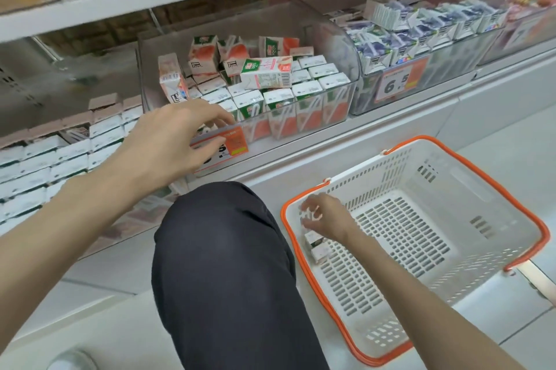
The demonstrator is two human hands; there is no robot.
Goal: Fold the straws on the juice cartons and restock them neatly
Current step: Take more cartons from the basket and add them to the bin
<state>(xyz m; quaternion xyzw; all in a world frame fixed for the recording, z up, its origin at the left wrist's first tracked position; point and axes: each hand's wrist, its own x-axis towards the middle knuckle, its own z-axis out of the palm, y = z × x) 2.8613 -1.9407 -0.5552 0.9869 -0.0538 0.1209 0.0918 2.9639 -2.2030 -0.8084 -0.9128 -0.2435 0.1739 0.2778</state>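
Observation:
A clear shelf bin [346,98] holds peach juice cartons [307,92] in upright rows, with several loose cartons [266,71] piled crookedly on top. My left hand [171,141] reaches to the bin's front left corner, fingers relaxed and touching the rim just above the orange price tag [231,144]. My right hand [325,216] is inside the white basket [451,249] at its near-left corner, fingers curled and blurred, just above two small cartons [316,244] lying on the basket floor. Whether those fingers hold anything is unclear.
The basket has orange handles [538,237] and stands on the pale floor by the shelf base. My dark-trousered knee [222,264] is between my arms. A bin of blue cartons [421,35] sits to the right, white-topped cartons [45,165] to the left.

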